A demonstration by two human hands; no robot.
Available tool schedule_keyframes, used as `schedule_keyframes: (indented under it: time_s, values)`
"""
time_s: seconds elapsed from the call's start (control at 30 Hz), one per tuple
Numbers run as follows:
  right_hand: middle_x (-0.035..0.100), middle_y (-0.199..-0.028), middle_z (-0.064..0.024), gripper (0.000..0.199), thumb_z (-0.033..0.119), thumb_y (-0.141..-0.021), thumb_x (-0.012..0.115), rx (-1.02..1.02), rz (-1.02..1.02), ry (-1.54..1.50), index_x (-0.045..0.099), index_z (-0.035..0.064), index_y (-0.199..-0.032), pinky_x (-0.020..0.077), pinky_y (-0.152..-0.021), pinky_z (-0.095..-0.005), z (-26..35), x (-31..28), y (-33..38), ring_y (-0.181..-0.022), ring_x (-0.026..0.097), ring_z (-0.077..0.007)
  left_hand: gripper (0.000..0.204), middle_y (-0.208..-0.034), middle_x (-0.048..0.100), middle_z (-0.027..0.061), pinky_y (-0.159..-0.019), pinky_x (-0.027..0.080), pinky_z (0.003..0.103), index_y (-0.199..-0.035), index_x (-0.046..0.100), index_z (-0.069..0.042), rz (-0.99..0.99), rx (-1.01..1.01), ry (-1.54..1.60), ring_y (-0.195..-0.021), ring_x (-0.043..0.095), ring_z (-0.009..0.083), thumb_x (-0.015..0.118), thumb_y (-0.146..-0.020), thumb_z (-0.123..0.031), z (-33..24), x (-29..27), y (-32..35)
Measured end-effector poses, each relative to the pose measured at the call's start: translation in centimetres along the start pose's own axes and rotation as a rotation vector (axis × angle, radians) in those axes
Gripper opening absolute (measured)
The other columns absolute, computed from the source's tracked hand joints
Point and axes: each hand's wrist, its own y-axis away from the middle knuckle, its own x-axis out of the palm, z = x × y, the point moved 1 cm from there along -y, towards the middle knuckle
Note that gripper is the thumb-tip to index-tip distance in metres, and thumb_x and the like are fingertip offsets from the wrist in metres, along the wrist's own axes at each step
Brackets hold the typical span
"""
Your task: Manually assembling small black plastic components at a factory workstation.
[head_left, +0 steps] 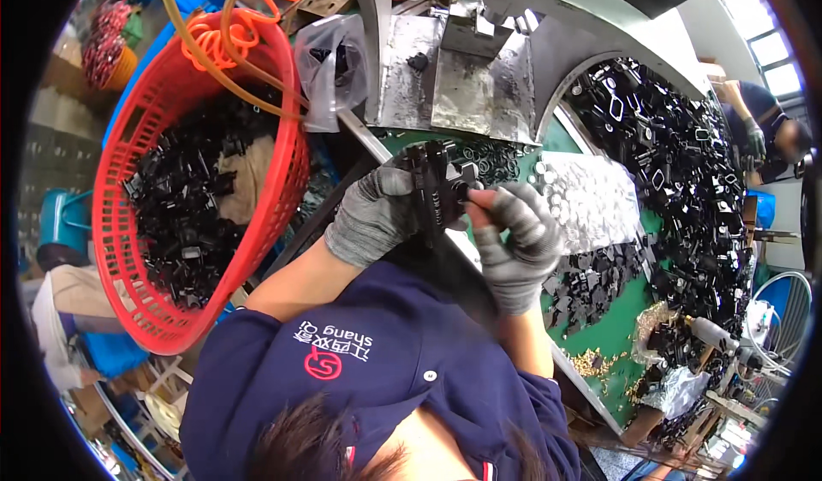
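In front of my chest, my left hand (370, 220), in a grey knit glove, is closed round a black, ridged part (425, 185) held upright. My right hand (518, 241) wears a similar glove with bare fingertips showing. Its thumb and forefinger pinch a small dark piece (461, 192) against the right side of that part. The fingers partly cover this piece, so its exact kind cannot be made out.
A red plastic basket (291, 168) of black parts stands at left under an orange coiled hose (224, 42). Ahead is a machine with a metal plate (484, 91). On the green table (591, 344) lie white pieces (591, 198), black parts (685, 190) and brass-coloured bits (592, 363). Another person (766, 130) is at far right.
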Motion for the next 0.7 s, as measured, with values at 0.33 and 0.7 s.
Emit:
schedule_keyframes:
  time_s: [0.33,0.7]
  values:
    - [0.06,-0.074,-0.0054,0.011,-0.002,-0.078,0.074,0.225,0.234,-0.101,0.07,0.0024,-0.087,0.045,-0.063,-0.0253,-1.0,0.8,0.3,-0.068,0.058,-0.0151,0.04,-0.138,0.048,0.0155,-0.11,0.039,0.046,-0.135,0.046,-0.008,0.204,0.183,-0.116,-0.133,0.043,0.0314,0.053,-0.097,-0.02,0.2,-1.2,0.2]
    - [0.062,-0.099,-0.0023,0.046,0.009,-0.076,0.081,0.852,0.284,-0.796,0.059,0.0003,-0.115,0.0486,-0.077,-0.0231,-3.9,1.6,1.0,-0.087,0.058,-0.0098,0.043,-0.131,0.052,0.016,-0.112,0.035,0.05,-0.12,0.054,-0.008,0.181,0.276,-0.267,-0.134,0.039,0.0348,0.069,-0.087,-0.031,1.5,-1.5,-0.1]
